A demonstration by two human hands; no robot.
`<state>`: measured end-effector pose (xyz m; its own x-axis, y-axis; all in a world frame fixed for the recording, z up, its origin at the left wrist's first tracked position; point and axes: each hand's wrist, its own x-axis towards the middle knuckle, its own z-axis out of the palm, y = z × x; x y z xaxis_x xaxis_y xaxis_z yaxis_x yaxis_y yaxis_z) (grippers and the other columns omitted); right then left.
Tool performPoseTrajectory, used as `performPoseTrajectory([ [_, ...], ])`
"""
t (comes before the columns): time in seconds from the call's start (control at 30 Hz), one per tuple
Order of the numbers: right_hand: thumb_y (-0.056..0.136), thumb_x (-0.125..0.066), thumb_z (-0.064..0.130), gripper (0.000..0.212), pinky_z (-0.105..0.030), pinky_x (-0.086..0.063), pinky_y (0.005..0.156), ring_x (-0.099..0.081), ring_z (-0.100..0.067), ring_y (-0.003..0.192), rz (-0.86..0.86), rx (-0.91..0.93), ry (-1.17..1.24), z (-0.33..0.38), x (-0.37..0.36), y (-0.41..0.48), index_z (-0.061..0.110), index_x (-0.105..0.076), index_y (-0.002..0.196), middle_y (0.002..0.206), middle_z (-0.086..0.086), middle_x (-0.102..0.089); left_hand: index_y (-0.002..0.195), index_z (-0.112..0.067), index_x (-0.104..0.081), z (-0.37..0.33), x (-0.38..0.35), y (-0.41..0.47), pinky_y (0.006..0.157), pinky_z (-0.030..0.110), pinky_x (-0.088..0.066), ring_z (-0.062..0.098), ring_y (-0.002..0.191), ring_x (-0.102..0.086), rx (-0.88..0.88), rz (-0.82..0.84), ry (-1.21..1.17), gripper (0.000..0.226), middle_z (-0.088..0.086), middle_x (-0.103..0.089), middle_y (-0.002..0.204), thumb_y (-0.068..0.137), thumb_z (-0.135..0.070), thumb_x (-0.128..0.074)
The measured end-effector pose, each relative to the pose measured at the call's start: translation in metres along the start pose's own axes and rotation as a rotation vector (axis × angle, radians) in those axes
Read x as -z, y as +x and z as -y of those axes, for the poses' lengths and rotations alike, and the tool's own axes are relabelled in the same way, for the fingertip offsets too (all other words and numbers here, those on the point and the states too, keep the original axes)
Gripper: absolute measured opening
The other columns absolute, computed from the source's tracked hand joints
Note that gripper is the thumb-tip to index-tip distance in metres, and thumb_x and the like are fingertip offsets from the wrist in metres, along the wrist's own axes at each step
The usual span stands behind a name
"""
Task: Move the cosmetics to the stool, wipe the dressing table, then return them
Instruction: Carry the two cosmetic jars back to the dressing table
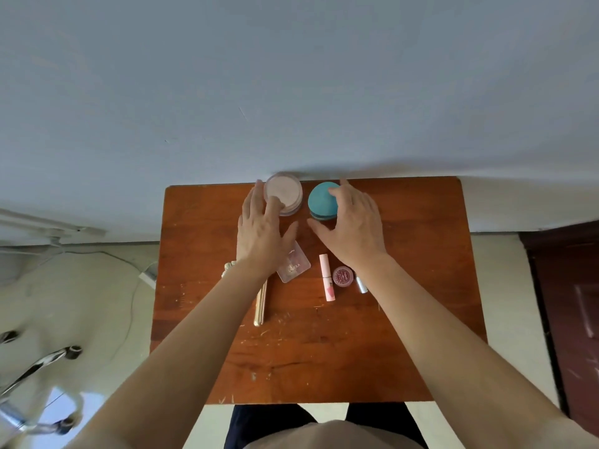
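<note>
Wooden table against a blue wall: pink jar and teal jar side by side at its far edge, each just ahead of its hand, left hand spread open touching the pink, right hand spread over the teal, neither gripped yet.

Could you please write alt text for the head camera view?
Seen from above, a person's left hand touches a pink jar and the right hand reaches over a teal compact at the far edge of a wooden table. Nearer lie a clear palette, a pink tube and a red pot.
</note>
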<state>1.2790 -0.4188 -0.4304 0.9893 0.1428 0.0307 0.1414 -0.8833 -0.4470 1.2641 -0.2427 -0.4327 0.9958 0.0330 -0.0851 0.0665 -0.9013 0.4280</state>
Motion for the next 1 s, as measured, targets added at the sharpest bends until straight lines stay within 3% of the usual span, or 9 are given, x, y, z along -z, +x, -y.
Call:
performPoseTrajectory([
  [0.17, 0.08, -0.078, 0.044, 0.053, -0.036, -0.046, 0.097, -0.061, -0.02, 0.103, -0.08, -0.017, 0.077, -0.003, -0.006, 0.004, 0.017, -0.049, 0.115, 0.111, -0.004, -0.063, 0.095, -0.013, -0.046, -0.011, -0.006, 0.018, 0.08, 0.038, -0.051, 0.032, 0.123, -0.052, 0.075, -0.107, -0.125, 0.032, 0.01, -0.043, 0.148, 0.083, -0.023, -0.074],
  [0.23, 0.079, -0.079, 0.042, 0.054, -0.035, -0.046, 0.096, -0.06, -0.018, 0.103, -0.079, -0.032, 0.115, -0.003, -0.009, 0.003, 0.017, -0.048, 0.116, 0.112, -0.003, -0.062, 0.095, -0.011, -0.046, -0.011, -0.009, 0.015, 0.072, 0.04, -0.054, 0.028, 0.101, -0.058, 0.085, -0.151, -0.163, 0.034, 0.008, -0.057, 0.122, 0.082, -0.022, -0.075],
  [0.3, 0.078, -0.08, 0.039, 0.055, -0.034, -0.046, 0.094, -0.06, -0.018, 0.104, -0.075, -0.055, 0.157, -0.002, -0.008, 0.003, 0.017, -0.049, 0.118, 0.114, -0.003, -0.062, 0.097, -0.013, -0.046, -0.011, -0.007, 0.011, 0.063, 0.037, -0.05, 0.02, 0.082, -0.054, 0.118, -0.171, -0.199, 0.038, 0.001, -0.055, 0.096, 0.079, -0.027, -0.077],
  [0.33, 0.077, -0.081, 0.038, 0.056, -0.034, -0.046, 0.093, -0.06, -0.019, 0.105, -0.072, -0.06, 0.175, -0.002, -0.008, 0.002, 0.018, -0.049, 0.119, 0.116, -0.002, -0.063, 0.099, -0.014, -0.046, -0.01, -0.006, 0.008, 0.06, 0.032, -0.045, 0.018, 0.081, -0.053, 0.117, -0.167, -0.21, 0.041, 0.0, -0.054, 0.092, 0.078, -0.029, -0.078],
  [0.4, 0.076, -0.083, 0.036, 0.058, -0.029, -0.047, 0.089, -0.059, -0.018, 0.107, -0.064, -0.059, 0.203, -0.001, -0.003, -0.004, 0.02, -0.049, 0.121, 0.119, -0.001, -0.062, 0.104, -0.015, -0.047, -0.007, 0.0, -0.005, 0.064, 0.027, -0.038, 0.016, 0.087, -0.054, 0.082, -0.149, -0.22, 0.046, -0.001, -0.056, 0.097, 0.077, -0.033, -0.078],
  [0.5, 0.078, -0.083, 0.037, 0.06, -0.015, -0.041, 0.084, -0.056, -0.014, 0.11, -0.079, -0.06, 0.241, 0.003, 0.009, -0.016, 0.026, -0.047, 0.125, 0.126, 0.001, -0.06, 0.122, -0.017, -0.049, -0.001, 0.019, -0.023, 0.075, 0.03, -0.045, 0.017, 0.105, -0.056, 0.058, -0.158, -0.213, 0.059, -0.003, -0.059, 0.118, 0.074, -0.035, -0.08],
  [0.63, 0.078, -0.081, 0.041, 0.061, -0.016, -0.041, 0.083, -0.055, -0.012, 0.111, -0.098, -0.014, 0.236, 0.022, 0.046, -0.024, 0.029, -0.045, 0.126, 0.128, 0.003, -0.058, 0.144, -0.018, -0.037, -0.01, 0.067, -0.035, 0.095, 0.04, -0.048, 0.024, 0.128, -0.048, 0.077, -0.202, -0.237, 0.083, 0.003, -0.045, 0.145, 0.076, -0.037, -0.08],
  [0.8, 0.079, -0.081, 0.04, 0.061, -0.014, -0.04, 0.082, -0.054, -0.013, 0.113, -0.212, 0.044, 0.211, 0.053, 0.107, -0.021, 0.027, -0.047, 0.128, 0.13, 0.004, -0.058, 0.141, -0.018, -0.043, -0.031, 0.14, -0.038, 0.078, 0.023, -0.047, 0.019, 0.113, -0.055, -0.069, -0.3, -0.236, 0.081, 0.003, -0.044, 0.137, 0.074, -0.04, -0.083],
  [1.0, 0.081, -0.079, 0.037, 0.06, -0.022, -0.049, 0.089, -0.052, -0.016, 0.12, -0.366, 0.051, 0.209, 0.094, 0.153, -0.041, 0.026, -0.047, 0.13, 0.136, 0.002, -0.054, 0.131, -0.02, -0.056, -0.039, 0.196, -0.052, 0.076, 0.028, -0.049, 0.029, 0.112, -0.057, -0.338, -0.355, -0.195, 0.065, 0.012, -0.045, 0.132, 0.073, -0.027, -0.084],
])
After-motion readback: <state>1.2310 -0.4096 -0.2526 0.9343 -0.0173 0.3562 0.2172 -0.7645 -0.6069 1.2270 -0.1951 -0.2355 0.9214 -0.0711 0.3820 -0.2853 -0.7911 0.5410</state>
